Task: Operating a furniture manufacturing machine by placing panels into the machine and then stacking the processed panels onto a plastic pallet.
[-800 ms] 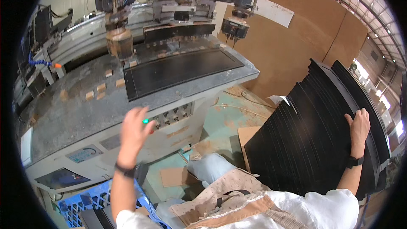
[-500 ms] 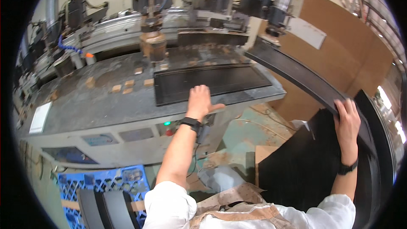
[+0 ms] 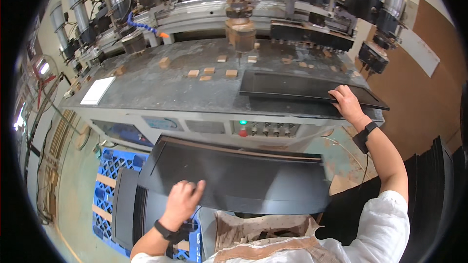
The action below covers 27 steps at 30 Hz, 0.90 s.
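My right hand (image 3: 347, 103) is closed on the near edge of a narrow black panel (image 3: 285, 85), whose raised rim frames a recessed face. This panel lies along the right of the grey machine table. A second dark panel (image 3: 253, 178), wider-looking and slightly curved, hangs tilted between the table and my body, partly over the pallet. On its upper face near the left end rests my left hand (image 3: 184, 200), palm down, thumb apart from the slightly blurred fingers. What supports this panel from below is hidden.
Drilling heads (image 3: 240, 31) stand over the table (image 3: 170, 85), where small wood blocks (image 3: 231, 73) and a white board (image 3: 97, 91) lie. A blue pallet (image 3: 103, 199) with dark panels (image 3: 124, 204) is at lower left. More black panels (image 3: 434, 190) stand at right.
My right hand has brought its panel from the right side onto the table. The panel formerly under my left hand now appears off the table, in front of me. The view has turned left.
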{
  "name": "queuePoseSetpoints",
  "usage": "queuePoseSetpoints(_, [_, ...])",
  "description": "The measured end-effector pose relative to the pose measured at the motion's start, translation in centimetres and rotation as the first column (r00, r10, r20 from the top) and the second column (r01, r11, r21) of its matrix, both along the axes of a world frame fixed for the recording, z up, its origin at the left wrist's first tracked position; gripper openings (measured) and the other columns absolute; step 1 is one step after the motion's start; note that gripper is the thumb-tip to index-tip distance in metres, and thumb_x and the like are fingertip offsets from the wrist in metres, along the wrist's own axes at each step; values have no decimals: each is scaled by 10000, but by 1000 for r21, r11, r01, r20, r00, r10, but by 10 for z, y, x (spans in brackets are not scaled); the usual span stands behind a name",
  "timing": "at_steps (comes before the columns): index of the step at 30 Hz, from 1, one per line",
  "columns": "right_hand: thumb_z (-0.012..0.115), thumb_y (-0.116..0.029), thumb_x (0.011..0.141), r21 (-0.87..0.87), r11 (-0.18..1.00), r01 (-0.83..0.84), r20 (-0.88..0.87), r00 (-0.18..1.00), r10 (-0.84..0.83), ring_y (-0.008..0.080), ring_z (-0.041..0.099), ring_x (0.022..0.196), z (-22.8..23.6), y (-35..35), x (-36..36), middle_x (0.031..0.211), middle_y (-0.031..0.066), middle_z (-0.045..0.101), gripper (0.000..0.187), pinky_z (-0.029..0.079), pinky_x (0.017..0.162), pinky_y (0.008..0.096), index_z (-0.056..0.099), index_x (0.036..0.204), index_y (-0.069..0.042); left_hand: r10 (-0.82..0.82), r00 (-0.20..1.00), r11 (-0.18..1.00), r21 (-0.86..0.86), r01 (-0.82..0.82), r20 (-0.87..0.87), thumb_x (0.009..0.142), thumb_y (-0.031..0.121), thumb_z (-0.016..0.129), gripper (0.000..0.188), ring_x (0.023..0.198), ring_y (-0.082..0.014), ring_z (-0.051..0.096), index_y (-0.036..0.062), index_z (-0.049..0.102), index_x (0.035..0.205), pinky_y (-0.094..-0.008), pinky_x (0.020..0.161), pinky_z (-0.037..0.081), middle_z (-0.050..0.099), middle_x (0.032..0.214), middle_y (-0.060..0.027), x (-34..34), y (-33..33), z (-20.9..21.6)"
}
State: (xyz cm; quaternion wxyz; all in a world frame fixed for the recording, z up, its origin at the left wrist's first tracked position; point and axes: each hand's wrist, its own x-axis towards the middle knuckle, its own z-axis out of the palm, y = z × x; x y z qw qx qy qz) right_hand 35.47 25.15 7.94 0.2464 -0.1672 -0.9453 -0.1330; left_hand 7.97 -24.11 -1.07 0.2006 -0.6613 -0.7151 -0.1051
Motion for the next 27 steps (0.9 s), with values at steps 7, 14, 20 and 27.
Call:
queuePoseSetpoints(7, [708,-233,777,-278,961,0,145,989,42,317,507,1115,-35,48,-27,1184,122,556,481,426,967,381,591,1194,-26,650,759,748,-201,-632,33,713,69,592,315,851,-271,513,89,653,1021,-392,729,421,503,864,-84,-34,-183,-124])
queuePoseSetpoints(14, [661,-145,807,-259,961,93,202,979,-40,324,504,1153,-36,32,-59,1216,140,569,436,402,990,373,576,1215,-18,948,319,315,-105,-943,-24,761,41,588,296,969,-334,521,58,629,1054,-426,802,440,534,979,-154,-17,-346,-224])
queuePoseSetpoints(20, [617,-126,857,-175,977,119,330,942,-56,352,486,1162,-34,42,-55,1242,171,551,436,380,1006,392,538,1275,-27,998,48,54,-257,-965,30,776,53,587,372,977,-291,524,104,614,1144,-408,801,440,524,990,-119,-33,-377,-286])
queuePoseSetpoints(27, [594,-207,904,-4,948,319,405,867,-290,375,459,1203,-38,38,-56,1295,204,506,485,368,1013,431,467,1347,-54,998,2,-17,-311,-950,-60,804,70,542,566,957,-254,508,164,478,1358,-370,782,420,502,992,-87,-49,-382,-362])
